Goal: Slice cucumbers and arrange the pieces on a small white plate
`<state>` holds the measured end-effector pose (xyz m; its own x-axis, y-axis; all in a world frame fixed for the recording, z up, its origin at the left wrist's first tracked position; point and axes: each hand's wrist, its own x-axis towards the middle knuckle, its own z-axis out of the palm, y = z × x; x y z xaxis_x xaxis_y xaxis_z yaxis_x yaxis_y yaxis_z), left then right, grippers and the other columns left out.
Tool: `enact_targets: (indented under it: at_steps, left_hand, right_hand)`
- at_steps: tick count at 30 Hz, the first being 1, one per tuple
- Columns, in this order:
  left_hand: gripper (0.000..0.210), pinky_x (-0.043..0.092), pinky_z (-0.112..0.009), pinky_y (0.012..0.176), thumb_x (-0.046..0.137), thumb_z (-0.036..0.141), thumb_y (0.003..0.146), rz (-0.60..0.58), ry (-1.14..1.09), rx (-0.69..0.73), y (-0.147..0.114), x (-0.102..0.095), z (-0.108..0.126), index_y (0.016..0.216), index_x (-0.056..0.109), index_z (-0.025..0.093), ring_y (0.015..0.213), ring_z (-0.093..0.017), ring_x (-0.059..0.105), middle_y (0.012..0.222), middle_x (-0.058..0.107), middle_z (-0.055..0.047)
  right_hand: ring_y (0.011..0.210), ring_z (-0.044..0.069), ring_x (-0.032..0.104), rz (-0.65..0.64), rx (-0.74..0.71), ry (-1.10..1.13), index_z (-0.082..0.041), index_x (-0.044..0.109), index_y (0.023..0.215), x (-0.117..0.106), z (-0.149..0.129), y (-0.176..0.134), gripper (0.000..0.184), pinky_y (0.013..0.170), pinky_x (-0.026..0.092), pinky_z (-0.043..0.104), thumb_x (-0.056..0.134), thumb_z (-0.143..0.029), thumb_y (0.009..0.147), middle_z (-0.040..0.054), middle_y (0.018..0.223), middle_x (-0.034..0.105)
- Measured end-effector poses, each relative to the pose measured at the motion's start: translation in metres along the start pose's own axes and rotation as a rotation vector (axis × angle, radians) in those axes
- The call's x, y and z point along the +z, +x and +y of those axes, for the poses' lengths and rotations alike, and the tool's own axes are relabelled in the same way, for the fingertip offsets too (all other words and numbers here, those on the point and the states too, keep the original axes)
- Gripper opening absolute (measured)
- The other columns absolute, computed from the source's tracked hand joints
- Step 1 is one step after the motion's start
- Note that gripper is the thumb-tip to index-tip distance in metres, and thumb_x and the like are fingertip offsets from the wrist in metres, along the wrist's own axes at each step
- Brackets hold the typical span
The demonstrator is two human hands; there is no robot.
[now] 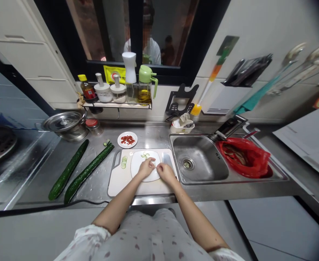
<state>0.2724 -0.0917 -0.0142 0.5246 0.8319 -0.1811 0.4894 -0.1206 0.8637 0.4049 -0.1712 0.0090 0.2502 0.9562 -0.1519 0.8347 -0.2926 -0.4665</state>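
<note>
You're apparently arranging cucumber slices (145, 155) on the plate (136, 167), lying on the board (118, 183) by the front edge of the bench (156, 137). Your left hand (146, 167) and right hand (165, 171) are hovering above, fingers bent, their grip unclear; placing another slice is likely needing a light pinch.

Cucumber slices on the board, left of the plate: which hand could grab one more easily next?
Probably the left hand. It is nearer to the cucumber slices, which lie left of the plate; the right hand is farther across. Whether either hand holds something is too small to tell.
</note>
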Motion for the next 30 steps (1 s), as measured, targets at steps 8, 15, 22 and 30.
enact_targets:
  at_steps: [8, 15, 22, 30]
  left_hand:
    - [0.035, 0.043, -0.023, 0.074, 0.054, 0.016, 0.08, -0.022, 0.251, 0.031, 0.0, 0.0, 0.006, 0.113, 0.061, 0.024, 0.079, -0.014, 0.061, 0.083, 0.068, 0.001]
    - [0.03, 0.043, -0.027, 0.082, 0.051, 0.018, 0.083, -0.009, 0.379, 0.102, -0.001, 0.003, 0.01, 0.11, 0.063, 0.024, 0.094, -0.018, 0.059, 0.089, 0.069, -0.001]
    - [0.031, 0.042, -0.028, 0.083, 0.054, 0.019, 0.084, -0.011, 0.434, 0.067, -0.004, 0.003, 0.014, 0.113, 0.06, 0.024, 0.097, -0.018, 0.057, 0.092, 0.066, -0.003]
    - [0.02, 0.042, -0.027, 0.081, 0.053, 0.025, 0.087, -0.002, 0.45, 0.067, -0.005, 0.0, 0.015, 0.105, 0.064, 0.024, 0.096, -0.018, 0.056, 0.094, 0.064, -0.004]
  right_hand:
    - [0.086, 0.016, 0.053, 0.076, -0.063, -0.158, -0.019, 0.065, 0.093, 0.01, 0.001, -0.003, 0.022, 0.07, 0.032, 0.023, 0.045, -0.025, 0.091, 0.0048, 0.091, 0.065]
    - [0.089, 0.018, 0.049, 0.155, -0.169, -0.255, -0.022, 0.066, 0.098, 0.014, 0.007, -0.012, 0.025, 0.072, 0.031, 0.025, 0.042, -0.026, 0.094, 0.0053, 0.09, 0.06]
    - [0.087, 0.018, 0.048, 0.135, -0.164, -0.368, -0.025, 0.068, 0.102, 0.012, 0.004, -0.018, 0.03, 0.071, 0.03, 0.027, 0.039, -0.03, 0.095, 0.0057, 0.089, 0.058]
    - [0.091, 0.019, 0.048, 0.076, -0.109, -0.408, -0.024, 0.066, 0.105, 0.008, -0.004, -0.014, 0.029, 0.073, 0.03, 0.028, 0.04, -0.028, 0.094, 0.0069, 0.093, 0.059]
